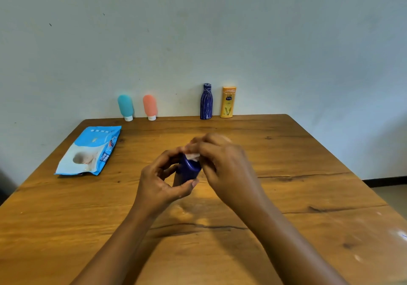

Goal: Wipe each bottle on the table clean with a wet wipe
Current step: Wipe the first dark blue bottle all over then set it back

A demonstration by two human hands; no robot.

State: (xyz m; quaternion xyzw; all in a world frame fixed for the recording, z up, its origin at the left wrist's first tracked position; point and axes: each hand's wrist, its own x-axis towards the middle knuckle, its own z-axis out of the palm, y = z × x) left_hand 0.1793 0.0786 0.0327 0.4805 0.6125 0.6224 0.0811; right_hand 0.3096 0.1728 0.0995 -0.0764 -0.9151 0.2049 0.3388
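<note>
Blue bottle gripped in my left hand; my right hand pinches the wipe against it. Wet, it could slip.

Likely a home room: wooden table against a plain wall (toiletry bottles lined along it).

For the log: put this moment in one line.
step: wiping blue bottle | left hand: grips it | right hand: pinches wet wipe on it | at wall: teal bottle, pink bottle, patterned bottle, yellow bottle
</note>
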